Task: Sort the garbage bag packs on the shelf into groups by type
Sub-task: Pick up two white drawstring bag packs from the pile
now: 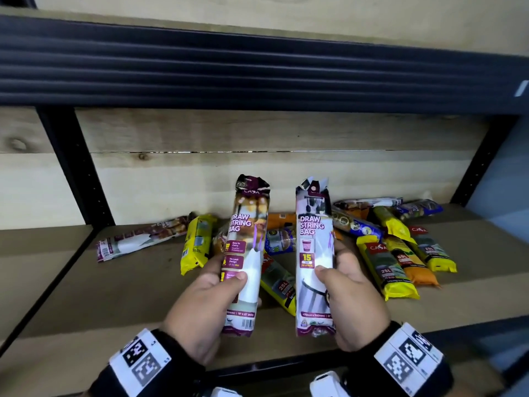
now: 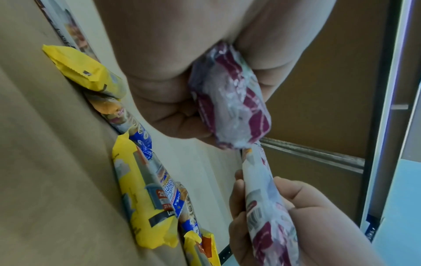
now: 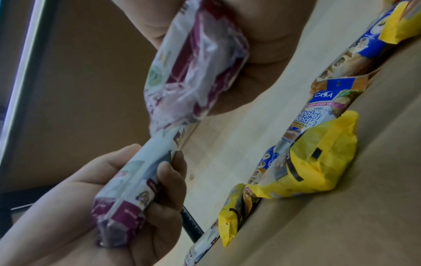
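Hands both loaded. My left hand (image 1: 204,305) has its thumb and fingers wrapped round the lower half of a tall maroon-and-white plastic "Draw String Bag" pack with a food photo near its top (image 1: 245,253), held upright above the brown shelf board (image 1: 86,296). My right hand (image 1: 350,302) is clamped the same way on a second maroon-and-white "Draw String Bag" pack, paler, marked "15" (image 1: 315,253) — also upright, side by side with the first, a gap between them.

Left wrist view: the left-hand pack's crimped maroon end (image 2: 232,100) sits between palm and curled fingers; the right hand (image 2: 303,221) shows below, gripping its own pack. Right wrist view: fingers (image 3: 169,180) curl over the left-hand pack while the other pack's end (image 3: 193,59) fills the top.

On the shelf behind — a third long maroon-and-white pack lying flat at far left (image 1: 140,237), well apart from the rest. Just right of it a short yellow pack (image 1: 197,243). Between the two held packs I see a blue-and-white pack (image 1: 279,240), an orange pack (image 1: 282,220) behind it, and a yellow-and-grey "25L" pack (image 1: 279,283) lying diagonally.

Right side: a loose cluster touching and overlapping — a yellow-and-grey "25L" pack at front (image 1: 386,272), an orange-ended "60L" pack (image 1: 409,262), another yellow "25L" pack (image 1: 432,249), a blue pack with round emblems (image 1: 355,223), and further blue-and-white packs at the back (image 1: 418,209). Wooden back panel (image 1: 257,167) behind everything.
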